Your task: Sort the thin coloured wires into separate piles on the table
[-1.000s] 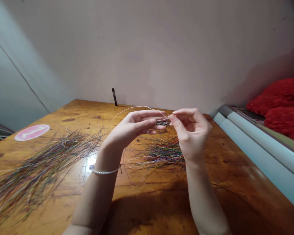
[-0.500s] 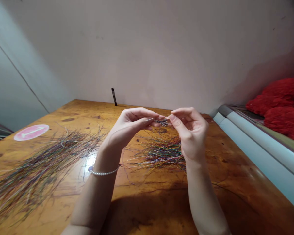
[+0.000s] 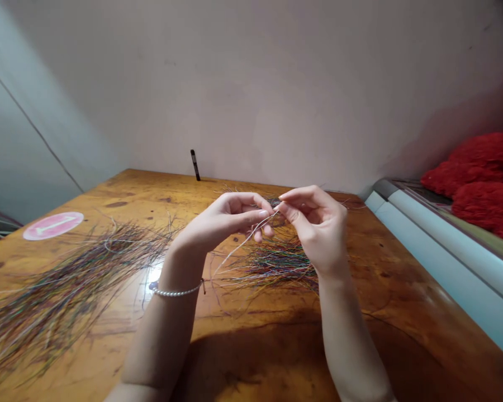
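Observation:
Thin white wires (image 3: pixel 243 244) run down and to the left from between my fingertips. My left hand (image 3: pixel 230 215), with a beaded bracelet (image 3: pixel 178 293) at the wrist, pinches them between thumb and index finger. Close beside it, my right hand (image 3: pixel 318 226) pinches the same wires near their upper end. Below the hands a bundle of multicoloured wires (image 3: pixel 280 261) lies on the wooden table (image 3: pixel 251 340). A larger, longer bundle (image 3: pixel 79 279) spreads across the table's left side. More wires (image 3: pixel 273 202) show partly behind my fingers.
A black marker (image 3: pixel 195 165) stands upright near the table's back edge, by the wall. A pink and white oval sticker (image 3: pixel 53 225) is at the left. Along the right edge lies a long pale blue and grey object (image 3: pixel 448 257), with red fluffy fabric (image 3: pixel 486 173) beyond it.
Both hands have shifted slightly left, and my left hand is a little lower. The white wires now hang down to the left from the fingertips, where before they lay along my left fingers.

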Demonstrator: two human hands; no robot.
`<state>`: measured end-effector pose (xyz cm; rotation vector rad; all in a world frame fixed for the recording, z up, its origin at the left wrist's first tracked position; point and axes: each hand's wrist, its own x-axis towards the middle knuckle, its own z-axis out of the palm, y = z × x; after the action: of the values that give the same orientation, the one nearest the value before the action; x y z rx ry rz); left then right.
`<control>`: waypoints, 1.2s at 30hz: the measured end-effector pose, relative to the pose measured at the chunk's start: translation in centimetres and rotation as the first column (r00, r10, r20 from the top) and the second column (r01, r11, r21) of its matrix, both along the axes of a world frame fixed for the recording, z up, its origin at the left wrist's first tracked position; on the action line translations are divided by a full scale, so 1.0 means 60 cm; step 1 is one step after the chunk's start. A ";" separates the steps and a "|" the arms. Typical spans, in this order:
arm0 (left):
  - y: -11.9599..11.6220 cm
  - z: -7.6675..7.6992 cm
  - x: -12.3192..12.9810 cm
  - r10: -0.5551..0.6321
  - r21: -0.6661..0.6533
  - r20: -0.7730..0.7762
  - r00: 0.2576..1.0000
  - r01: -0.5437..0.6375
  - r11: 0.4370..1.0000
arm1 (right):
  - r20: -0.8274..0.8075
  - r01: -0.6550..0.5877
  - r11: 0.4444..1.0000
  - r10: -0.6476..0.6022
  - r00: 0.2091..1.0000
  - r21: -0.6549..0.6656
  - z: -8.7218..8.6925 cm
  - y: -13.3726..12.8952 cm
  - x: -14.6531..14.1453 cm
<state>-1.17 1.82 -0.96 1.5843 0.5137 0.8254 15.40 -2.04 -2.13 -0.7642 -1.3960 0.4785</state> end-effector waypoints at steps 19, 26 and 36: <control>-0.004 0.011 -0.008 -0.010 0.026 -0.130 0.991 0.014 1.000 | 0.071 -0.045 0.999 0.046 0.996 -0.018 0.002 -0.005 -0.001; -0.004 0.012 -0.001 0.085 0.143 -0.218 0.972 -0.055 0.988 | 0.186 0.079 0.996 -0.084 0.979 0.034 0.002 -0.006 0.001; -0.002 0.001 0.008 0.287 0.454 -0.290 0.913 -0.133 0.881 | 0.299 0.180 0.983 -0.179 0.937 0.023 -0.002 -0.001 -0.001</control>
<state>-0.67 1.71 -0.87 2.1309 0.8183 0.8632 15.33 -2.13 -2.22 -0.9893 -1.5877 0.2277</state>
